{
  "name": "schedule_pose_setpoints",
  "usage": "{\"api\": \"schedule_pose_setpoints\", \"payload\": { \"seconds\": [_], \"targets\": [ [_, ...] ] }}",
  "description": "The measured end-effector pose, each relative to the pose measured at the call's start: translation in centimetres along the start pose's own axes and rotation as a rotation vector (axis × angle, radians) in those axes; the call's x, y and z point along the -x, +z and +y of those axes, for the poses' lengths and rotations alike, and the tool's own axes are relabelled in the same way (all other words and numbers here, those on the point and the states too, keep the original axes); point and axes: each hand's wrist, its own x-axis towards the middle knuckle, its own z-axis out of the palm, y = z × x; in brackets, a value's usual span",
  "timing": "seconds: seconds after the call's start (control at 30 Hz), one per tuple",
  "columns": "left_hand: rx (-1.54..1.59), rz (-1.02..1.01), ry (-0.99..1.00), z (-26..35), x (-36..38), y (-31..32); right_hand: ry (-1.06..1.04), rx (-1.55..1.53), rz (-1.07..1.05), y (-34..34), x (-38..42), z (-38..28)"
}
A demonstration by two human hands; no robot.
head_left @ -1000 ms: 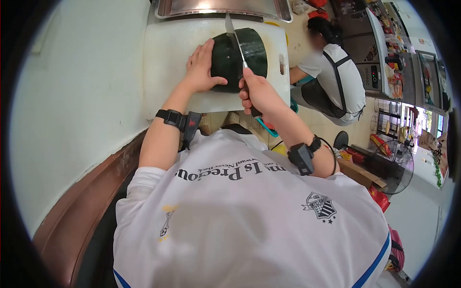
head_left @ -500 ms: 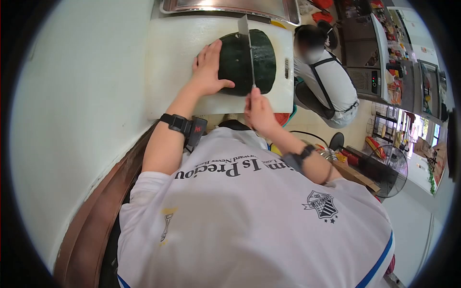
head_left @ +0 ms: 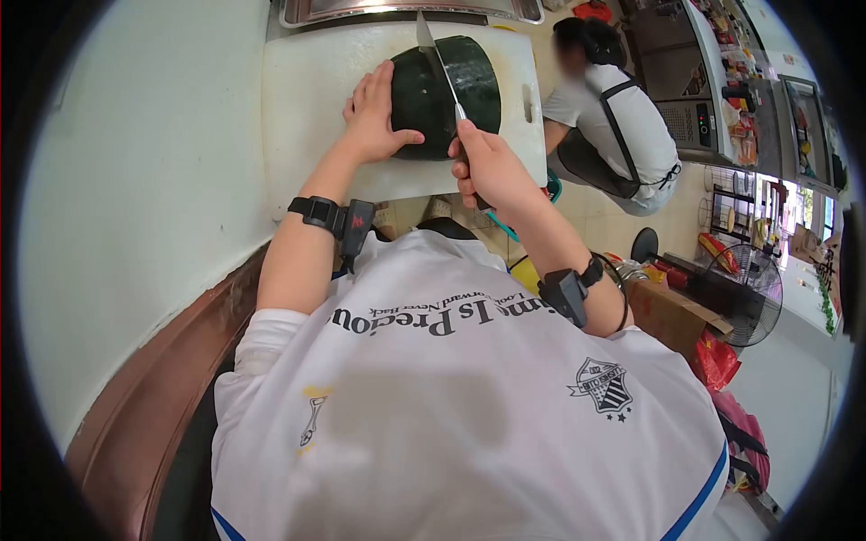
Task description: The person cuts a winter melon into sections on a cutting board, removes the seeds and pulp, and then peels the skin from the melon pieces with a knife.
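A large dark green melon (head_left: 419, 104) lies on a white cutting board (head_left: 307, 108). My left hand (head_left: 372, 117) rests against its left side, fingers spread and thumb along the near edge. My right hand (head_left: 492, 167) is wrapped round the dark handle of a long knife (head_left: 440, 72). The blade lies across the melon, slanting up and left, with its tip past the far edge. How deep the blade sits in the melon I cannot tell.
A metal tray (head_left: 406, 11) stands beyond the board. To the right a person in an apron (head_left: 622, 126) crouches near the board's edge. A wall (head_left: 153, 180) runs along the left. A fan (head_left: 744, 293) and a cardboard box (head_left: 667, 316) are at the right.
The knife has tilted, its handle now nearer the right and its tip leaning left. My right hand has turned. The whole view has shifted slightly. My left hand stays on the melon.
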Motion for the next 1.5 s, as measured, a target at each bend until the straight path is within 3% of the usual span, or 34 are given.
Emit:
{"api": "schedule_pose_setpoints", "payload": {
  "seconds": [0.37,0.87,1.0,1.2,1.27,1.5],
  "targets": [
    [0.033,0.024,0.03,-0.2,0.0,-0.1,0.106,-0.085,-0.011,0.1,4.3,-2.7],
    [0.002,0.009,0.06,5.3,-2.0,-1.2,0.218,-0.078,-0.044,-6.2,13.8,0.4],
    [0.009,-0.011,0.065,4.8,-2.2,-0.9,0.311,-0.039,-0.01,-5.8,11.6,0.9],
    [0.013,-0.005,0.068,3.0,-1.8,-1.0,0.192,0.156,0.059,-3.7,4.1,7.3],
    [0.019,0.029,0.106,1.8,-1.8,-0.4,0.064,0.192,0.063,-3.6,2.6,9.4],
    [-0.07,0.044,0.132,-1.7,-0.7,-0.4,0.085,0.136,0.035,-1.5,1.7,9.4]
  ]
}}
